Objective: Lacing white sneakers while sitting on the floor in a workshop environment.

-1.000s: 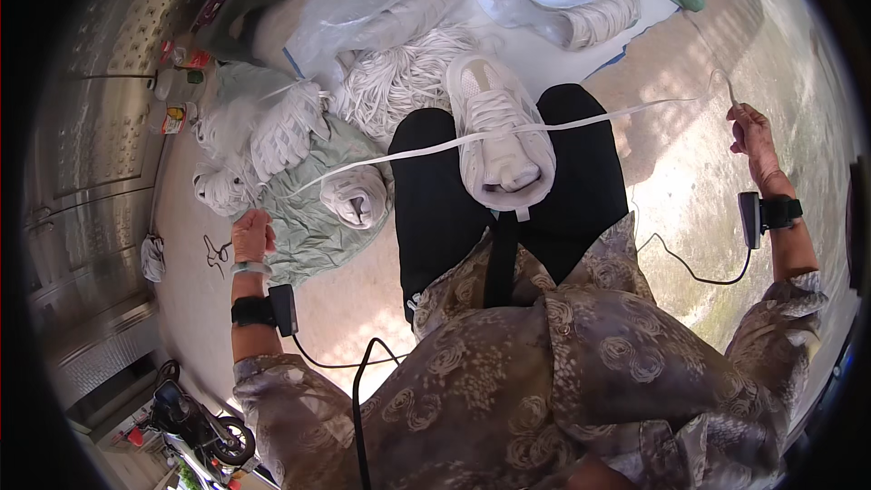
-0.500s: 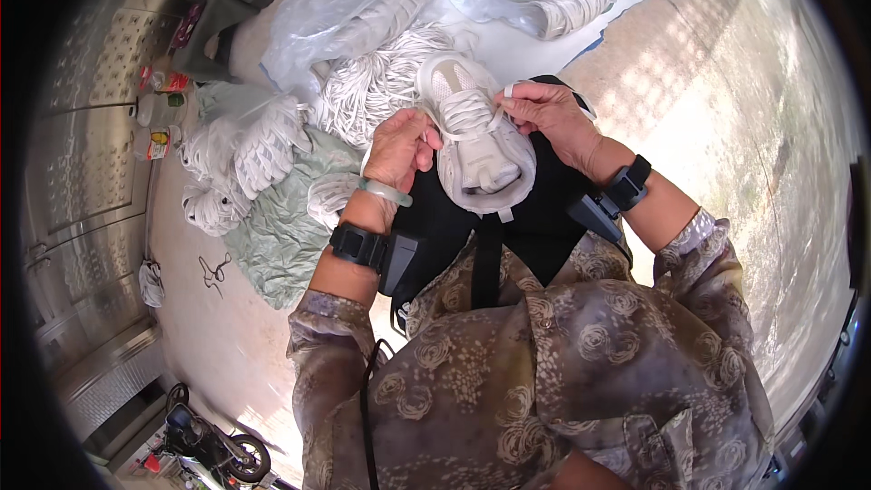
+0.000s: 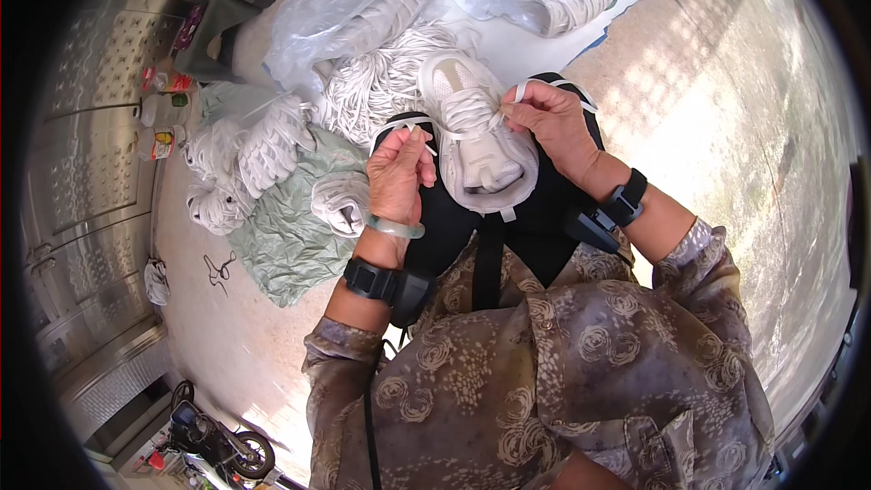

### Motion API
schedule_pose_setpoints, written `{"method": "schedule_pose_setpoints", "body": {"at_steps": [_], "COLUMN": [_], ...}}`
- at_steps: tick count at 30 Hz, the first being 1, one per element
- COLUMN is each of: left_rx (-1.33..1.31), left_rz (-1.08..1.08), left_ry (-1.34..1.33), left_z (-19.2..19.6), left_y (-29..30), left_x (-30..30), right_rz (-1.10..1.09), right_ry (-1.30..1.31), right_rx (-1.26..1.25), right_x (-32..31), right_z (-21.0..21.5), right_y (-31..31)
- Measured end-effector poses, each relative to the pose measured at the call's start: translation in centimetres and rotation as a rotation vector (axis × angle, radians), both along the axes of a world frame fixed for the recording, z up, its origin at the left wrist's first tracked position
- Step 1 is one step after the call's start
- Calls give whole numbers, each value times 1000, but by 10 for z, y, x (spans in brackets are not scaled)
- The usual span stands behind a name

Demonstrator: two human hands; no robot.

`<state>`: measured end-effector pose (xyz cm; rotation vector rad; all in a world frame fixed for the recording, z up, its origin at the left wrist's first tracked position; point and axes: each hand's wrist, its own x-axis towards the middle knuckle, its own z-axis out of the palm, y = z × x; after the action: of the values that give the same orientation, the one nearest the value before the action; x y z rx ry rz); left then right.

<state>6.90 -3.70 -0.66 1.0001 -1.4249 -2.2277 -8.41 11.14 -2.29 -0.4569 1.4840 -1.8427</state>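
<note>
White shoe is propped on the lap, lace threaded through only part of the eyelets, so roughly halfway. One lace end is pinched by each hand, left and right. More shoes piled on the floor.

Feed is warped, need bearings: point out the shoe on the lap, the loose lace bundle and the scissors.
shoe [image 3: 476, 141]: head view, laced upper.
loose lace bundle [image 3: 372, 86]: head view, middle of the white pile.
scissors [image 3: 218, 269]: head view, near the pivot.
</note>
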Motion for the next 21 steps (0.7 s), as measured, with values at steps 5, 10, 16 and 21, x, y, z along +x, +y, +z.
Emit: {"method": "schedule_pose_setpoints", "body": {"at_steps": [5, 10, 16, 21], "left_rx": [53, -67, -83, -163], "left_rz": [20, -90, -74, -121], "left_ry": [-11, -98, -82, -84], "left_z": [2, 1, 1, -2], "left_y": [1, 0, 3, 3], "left_x": [1, 7, 3, 0], "right_rz": [-13, 107, 53, 65], "right_ry": [185, 723, 489, 440], "right_rx": [61, 236, 257, 236], "right_x": [2, 0, 1, 0], "right_z": [-3, 0, -11, -15], "right_y": [-1, 0, 4, 8]}}
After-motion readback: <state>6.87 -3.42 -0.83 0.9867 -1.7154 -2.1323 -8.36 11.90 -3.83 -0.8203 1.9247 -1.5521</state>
